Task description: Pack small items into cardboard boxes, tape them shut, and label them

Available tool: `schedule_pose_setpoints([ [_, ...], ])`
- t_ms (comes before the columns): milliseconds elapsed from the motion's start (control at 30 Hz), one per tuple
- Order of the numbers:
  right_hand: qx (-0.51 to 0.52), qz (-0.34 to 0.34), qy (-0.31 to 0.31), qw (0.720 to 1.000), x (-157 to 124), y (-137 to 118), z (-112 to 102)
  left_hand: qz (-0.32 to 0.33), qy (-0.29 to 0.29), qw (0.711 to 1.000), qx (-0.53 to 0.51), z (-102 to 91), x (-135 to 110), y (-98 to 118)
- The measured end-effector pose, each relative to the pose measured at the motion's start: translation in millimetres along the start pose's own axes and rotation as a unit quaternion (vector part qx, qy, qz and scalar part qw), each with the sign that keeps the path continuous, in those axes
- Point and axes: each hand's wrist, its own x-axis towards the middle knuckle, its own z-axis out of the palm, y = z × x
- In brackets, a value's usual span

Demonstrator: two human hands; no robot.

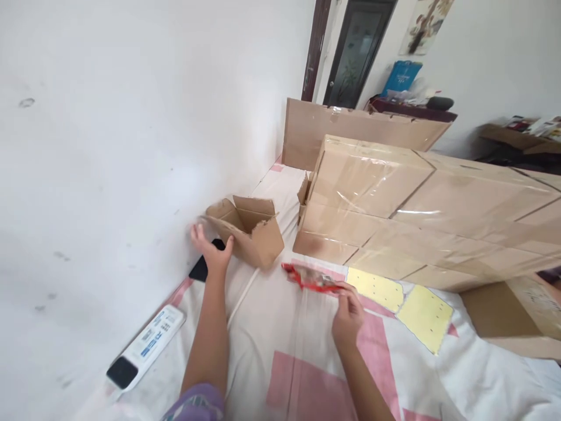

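My left hand (pixel 213 251) is at the near left side of a small open cardboard box (pixel 267 241), with its thumb on the near wall and its fingers by the raised flap, closed on it. The box stands tilted on the cloth, its top flaps up. To the right, my right hand (pixel 349 313) pinches the end of a thin, flat packet with red edges and a see-through middle (pixel 313 278). The packet is held in the air and blurred, so its contents cannot be made out. A black flat object (pixel 200 269) lies behind my left wrist.
A white wall (pixel 109 146) rises on the left, with a white power strip-like device (pixel 151 345) at its foot. Large taped cardboard boxes (pixel 372 193) stand on the right. Yellow patches (pixel 423 316) lie on the pink and white cloth (pixel 258 356). Another open carton (pixel 499 310) is at far right.
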Motion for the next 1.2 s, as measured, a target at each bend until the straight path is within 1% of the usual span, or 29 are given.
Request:
schedule_pose_setpoints([
  [33, 0.002, 0.003, 0.018, 1.0, -2, -5, -21, 0.03, -0.033, 0.999, 0.009, -6.6, 7, 6],
  [100, 0.006, 0.004, 0.046, 0.999, -7, -13, -61, 0.091, -0.12, 0.988, 0.018, -16.8, 20, 21],
  [167, 0.014, 0.005, 0.057, 0.998, -14, -20, -94, 0.133, -0.186, 0.973, 0.022, -22.9, 31, 39],
  [200, 0.02, 0.01, 0.064, 0.998, -18, -22, -107, 0.14, -0.203, 0.969, 0.019, -24.9, 34, 47],
  [267, 0.026, 0.038, 0.093, 0.995, -26, -24, -128, 0.12, -0.202, 0.972, -0.014, -28.8, 34, 63],
  [300, 0.021, 0.069, 0.106, 0.992, -30, -23, -136, 0.096, -0.19, 0.976, -0.047, -31.6, 31, 70],
  [333, 0.016, 0.116, 0.112, 0.987, -34, -21, -143, 0.068, -0.173, 0.979, -0.085, -35.3, 24, 76],
  [367, 0.013, 0.179, 0.104, 0.978, -38, -20, -148, 0.039, -0.153, 0.98, -0.122, -40.4, 15, 81],
  [400, 0.017, 0.254, 0.079, 0.964, -42, -18, -151, 0.012, -0.132, 0.979, -0.155, -46.8, 3, 86],
  [467, 0.045, 0.401, -0.006, 0.915, -50, -17, -154, -0.036, -0.095, 0.975, -0.199, -63.2, -26, 92],
  [500, 0.063, 0.449, -0.052, 0.89, -54, -17, -154, -0.062, -0.084, 0.97, -0.218, -72.7, -42, 94],
  [533, 0.079, 0.478, -0.096, 0.87, -59, -18, -152, -0.09, -0.082, 0.964, -0.238, -82.3, -58, 95],
  [567, 0.09, 0.484, -0.135, 0.86, -63, -19, -150, -0.118, -0.084, 0.955, -0.258, -91.7, -73, 96],
  [633, 0.104, 0.476, -0.171, 0.856, -70, -23, -148, -0.163, -0.097, 0.938, -0.292, -108.3, -102, 99],
  [700, 0.112, 0.459, -0.167, 0.865, -75, -28, -153, -0.185, -0.111, 0.927, -0.308, -121.2, -125, 104],
  [767, 0.122, 0.42, -0.15, 0.887, -77, -36, -165, -0.194, -0.125, 0.916, -0.329, -130.8, -141, 114],
  [867, 0.138, 0.339, -0.105, 0.925, -72, -54, -193, -0.198, -0.161, 0.891, -0.375, -138.4, -154, 134],
  [967, 0.131, 0.241, -0.046, 0.96, -63, -81, -217, -0.179, -0.186, 0.886, -0.386, -134.1, -157, 156],
  [1033, 0.105, 0.164, -0.03, 0.98, -58, -103, -224, -0.157, -0.197, 0.885, -0.391, -124.4, -163, 169],
  [1067, 0.095, 0.134, -0.039, 0.986, -55, -115, -226, -0.145, -0.207, 0.882, -0.398, -118.4, -167, 176],
  [1100, 0.088, 0.115, -0.061, 0.988, -53, -126, -226, -0.135, -0.219, 0.877, -0.405, -112.2, -173, 183],
  [1167, 0.089, 0.109, -0.114, 0.983, -47, -146, -221, -0.12, -0.244, 0.867, -0.419, -101.2, -185, 197],
  [1200, 0.087, 0.111, -0.131, 0.981, -43, -154, -217, -0.116, -0.254, 0.862, -0.424, -97.2, -192, 204],
])
